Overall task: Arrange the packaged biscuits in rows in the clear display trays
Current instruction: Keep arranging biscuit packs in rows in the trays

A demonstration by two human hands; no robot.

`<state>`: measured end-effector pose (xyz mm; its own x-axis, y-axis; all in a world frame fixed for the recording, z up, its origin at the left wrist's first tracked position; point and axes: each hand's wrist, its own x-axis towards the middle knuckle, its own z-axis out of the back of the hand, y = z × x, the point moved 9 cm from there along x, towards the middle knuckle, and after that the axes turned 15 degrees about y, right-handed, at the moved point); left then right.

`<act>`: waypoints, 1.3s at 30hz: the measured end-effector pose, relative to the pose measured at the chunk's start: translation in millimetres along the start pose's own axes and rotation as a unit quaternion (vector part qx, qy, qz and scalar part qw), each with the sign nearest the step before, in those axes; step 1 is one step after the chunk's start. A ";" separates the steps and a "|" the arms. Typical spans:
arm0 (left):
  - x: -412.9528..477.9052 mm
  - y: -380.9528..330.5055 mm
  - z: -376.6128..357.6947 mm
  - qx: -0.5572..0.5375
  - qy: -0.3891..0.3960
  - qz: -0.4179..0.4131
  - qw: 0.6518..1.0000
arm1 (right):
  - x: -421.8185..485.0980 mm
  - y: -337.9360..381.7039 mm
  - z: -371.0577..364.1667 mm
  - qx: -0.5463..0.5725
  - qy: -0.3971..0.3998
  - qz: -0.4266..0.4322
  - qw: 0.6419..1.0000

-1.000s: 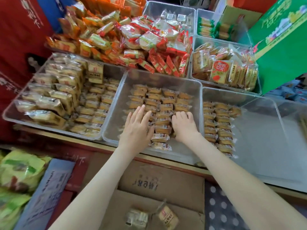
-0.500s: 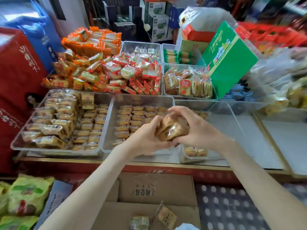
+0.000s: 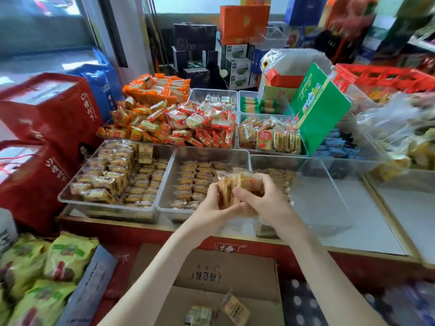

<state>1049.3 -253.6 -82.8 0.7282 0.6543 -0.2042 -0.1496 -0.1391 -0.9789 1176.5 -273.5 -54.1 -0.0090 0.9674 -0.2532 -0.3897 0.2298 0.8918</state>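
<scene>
Both hands hold a bunch of small packaged biscuits [image 3: 237,184] above the front edge of the middle clear tray [image 3: 169,184]. My left hand [image 3: 209,210] cups the bunch from below and the left; my right hand [image 3: 263,198] grips it from the right, thumb across the front. Rows of the same biscuits [image 3: 195,182] lie in the middle tray. The clear tray to the right [image 3: 329,198] has a short row of biscuits [image 3: 280,177] at its left side, partly hidden by my right hand. A left tray [image 3: 70,198] is full of larger packets.
Heaps of red and orange snack packets [image 3: 179,121] and more trays stand behind. A tilted green box [image 3: 317,109] leans at the back right. Red bags [image 3: 47,118] stand at the left. Below the counter an open cardboard box [image 3: 226,290] holds two loose packets.
My hands lifted off the middle tray's rows with a bunch of biscuits and hold it above the tray's front. The view has tilted up and shows more of the shop behind.
</scene>
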 end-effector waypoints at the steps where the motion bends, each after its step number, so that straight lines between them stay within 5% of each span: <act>1: -2.8 1.8 -0.3 -0.012 0.007 -0.001 1.000 | -1.8 -0.2 -0.9 0.026 0.014 0.002 1.000; 6: -14.4 14.4 2.8 -0.145 -0.036 -0.007 0.989 | -11.0 -17.0 0.1 0.273 0.059 0.018 0.960; 10: -17.1 22.2 7.7 -0.268 -0.066 -0.019 0.961 | -18.6 -30.7 14.7 0.350 0.037 0.022 0.936; 14: -16.3 16.2 -1.2 -0.235 -0.071 -0.013 0.969 | -22.8 -23.7 13.4 0.396 0.059 0.052 0.915; 18: -12.6 1.0 -22.0 -0.141 -0.021 -0.014 0.990 | -19.7 -18.0 3.5 0.374 0.054 0.069 0.923; 23: -14.9 7.3 -10.4 -0.041 -0.069 0.004 0.997 | -20.5 -16.2 1.8 0.248 0.076 0.067 0.963; 29: -20.4 16.4 -8.3 -0.032 -0.030 0.002 0.999 | -22.1 -13.9 13.9 0.127 0.110 0.060 0.984; 34: -22.4 21.0 -16.4 -0.032 -0.004 0.010 0.999 | -24.1 -10.7 28.6 0.005 0.039 0.056 0.998; 39: -19.1 23.9 -21.9 -0.041 0.003 0.021 0.999 | -20.0 -15.7 31.3 0.077 0.051 0.051 0.994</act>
<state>1046.5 -285.7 -102.3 0.7259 0.6427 -0.2447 -0.1254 -0.2262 -0.9660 1211.6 -293.1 -51.4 -0.1371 0.9725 -0.1883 -0.2355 0.1526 0.9598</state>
